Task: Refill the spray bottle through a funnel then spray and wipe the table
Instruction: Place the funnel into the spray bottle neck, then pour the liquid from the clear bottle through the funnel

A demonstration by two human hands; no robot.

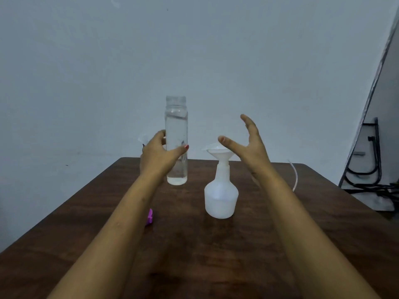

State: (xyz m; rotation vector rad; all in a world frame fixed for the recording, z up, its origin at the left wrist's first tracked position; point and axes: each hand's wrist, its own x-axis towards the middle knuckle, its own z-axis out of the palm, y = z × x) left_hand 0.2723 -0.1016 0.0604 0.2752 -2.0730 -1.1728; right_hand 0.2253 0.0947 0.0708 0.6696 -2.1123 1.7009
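White plastic spray bottle [221,197] stands upright around the middle of the dark wood counter [280,244], with a white funnel [218,153] sitting in its neck. You can see a fill line partway up the body.

Just left of it and a bit farther back, the left hand [159,154] grips a tall clear bottle [176,126], fingers curled round the far side and thumb across the near side. It's upright, open at the top, and nearly full of clear liquid. Honestly can't tell if its base is touching the counter.

The right hand [248,147] hovers just right of the funnel, fingers spread wide and holding nothing, thumb tip over the funnel's rim.

Other stuff: a small purple thing [149,216] peeks out beside the left forearm, a thin curved white tube [295,175] shows by the right forearm, and a black metal frame [371,158] leans at the far right wall.
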